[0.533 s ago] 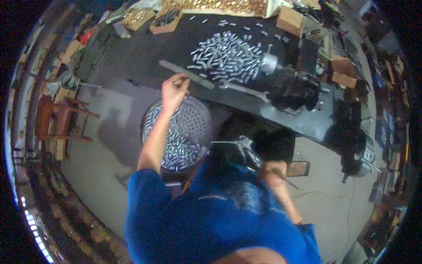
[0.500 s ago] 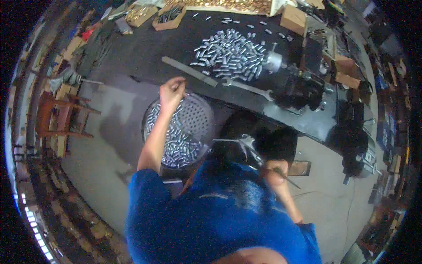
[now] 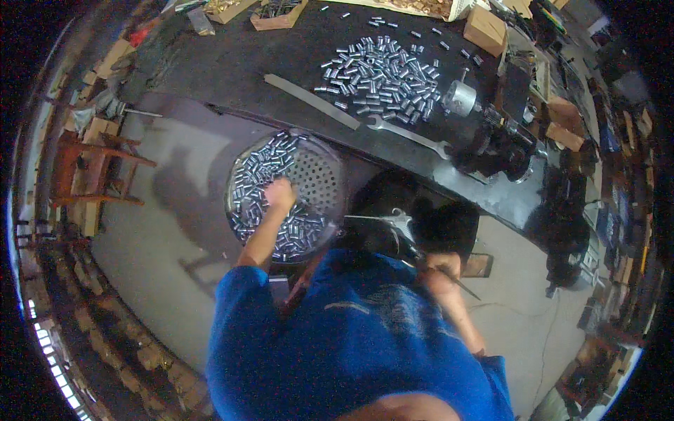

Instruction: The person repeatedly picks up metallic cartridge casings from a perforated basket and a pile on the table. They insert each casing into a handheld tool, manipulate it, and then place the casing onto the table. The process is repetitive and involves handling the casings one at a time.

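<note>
left hand (image 3: 280, 193) is curled over pins (image 3: 258, 168) in the sieve (image 3: 317, 177), whether gripping any i can't tell; right hand (image 3: 442, 272) wraps round an air gun (image 3: 401, 224).

Short, shiny silver metal cylinders (image 3: 261, 172) lie jumbled at all angles in a round grey perforated basin (image 3: 316, 179), spread along its left edge and round to its near edge; the bottom toward its right edge is bare, showing round holes. A silver blow gun (image 3: 401, 223) points its thin straight nozzle leftward, the tip near the basin's right edge.
</note>
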Motion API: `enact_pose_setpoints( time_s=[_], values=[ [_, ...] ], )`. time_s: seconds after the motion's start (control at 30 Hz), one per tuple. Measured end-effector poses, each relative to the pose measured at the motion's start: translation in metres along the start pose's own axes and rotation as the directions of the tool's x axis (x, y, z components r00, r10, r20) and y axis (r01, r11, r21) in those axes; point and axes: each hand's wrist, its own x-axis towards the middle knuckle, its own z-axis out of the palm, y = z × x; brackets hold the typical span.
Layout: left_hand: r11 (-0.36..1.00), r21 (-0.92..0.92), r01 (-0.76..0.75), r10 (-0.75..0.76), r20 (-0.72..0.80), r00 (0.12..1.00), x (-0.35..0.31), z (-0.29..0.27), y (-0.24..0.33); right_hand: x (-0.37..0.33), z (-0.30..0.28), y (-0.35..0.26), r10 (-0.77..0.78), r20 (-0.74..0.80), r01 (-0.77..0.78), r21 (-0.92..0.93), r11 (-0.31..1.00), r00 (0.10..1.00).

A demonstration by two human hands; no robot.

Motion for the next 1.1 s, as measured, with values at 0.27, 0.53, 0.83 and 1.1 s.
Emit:
enact_pose_setpoints(
  time_s=[0.27, 0.53, 0.83, 1.1],
  values=[
    [0.989, -0.131, -0.07, 0.076, 0.042, 0.996, 0.004, 0.017, -0.006, -0.003, 0.001, -0.005, 0.086, 0.011, -0.086, 0.064, 0.994, 0.996],
    [0.965, 0.041, -0.258, 0.241, 0.244, 0.939, 0.01, -0.024, 0.009, -0.004, 0.002, -0.004, -0.006, -0.001, 0.006, -0.088, 0.996, 1.0],
    [-0.076, -0.899, 0.431, 0.502, 0.34, 0.795, -0.055, -0.125, 0.076, 0.007, 0.003, -0.01, -0.078, 0.092, 0.091, -0.144, 0.985, 0.993],
    [-0.151, -0.565, 0.811, 0.807, 0.404, 0.431, -0.123, -0.171, 0.133, 0.02, 0.001, -0.028, -0.148, 0.161, 0.175, -0.173, 0.969, 0.976]
  ],
)
